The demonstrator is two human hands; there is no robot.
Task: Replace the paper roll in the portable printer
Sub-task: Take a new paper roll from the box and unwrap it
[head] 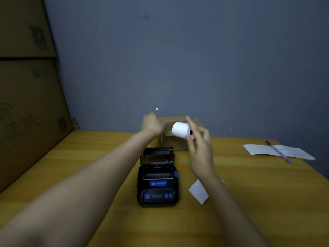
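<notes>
The black portable printer [157,182] lies on the yellow wooden table [89,175] with its lid swung open toward the back. My right hand [198,147] holds a white paper roll [180,130] by its end, raised above and behind the printer. My left hand [153,125] is blurred and reaches out beside the small cardboard box [175,141] behind the printer. A tiny white scrap [156,109] shows just above the left hand; whether the fingers hold it is unclear.
A loose white paper slip [198,191] lies right of the printer. An open booklet [277,151] with a purple pen [279,151] on it sits at the far right. Large cardboard boxes [26,104] are stacked at the left against the grey wall.
</notes>
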